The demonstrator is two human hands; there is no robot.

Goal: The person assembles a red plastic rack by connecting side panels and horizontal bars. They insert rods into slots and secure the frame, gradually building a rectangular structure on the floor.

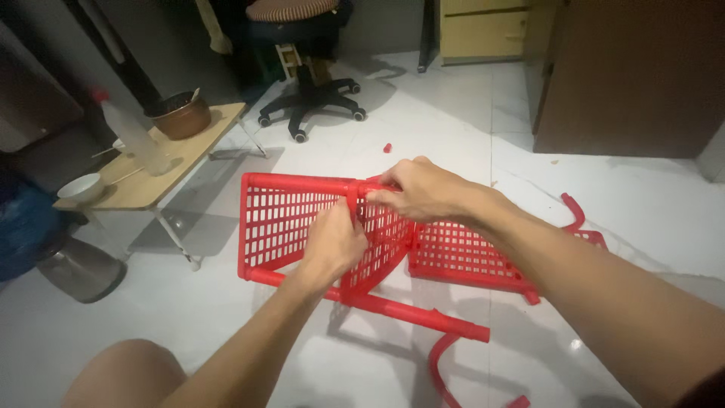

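A red plastic lattice shelf panel (283,219) with tube edges is held up over the white tiled floor. My left hand (332,245) grips a red strut at the panel's middle. My right hand (419,189) is closed on the panel's top tube, just right of the left hand. A second red lattice panel (468,253) lies flat on the floor behind, partly hidden by my right forearm. A long red tube (411,313) runs along the held panel's lower edge.
A curved red piece (442,370) lies on the floor near me, another (578,211) at right, and a small red cap (387,148) farther off. A low wooden table (189,155) with bowls and a bottle stands left, an office chair (310,94) behind, a metal bin (79,268) at far left.
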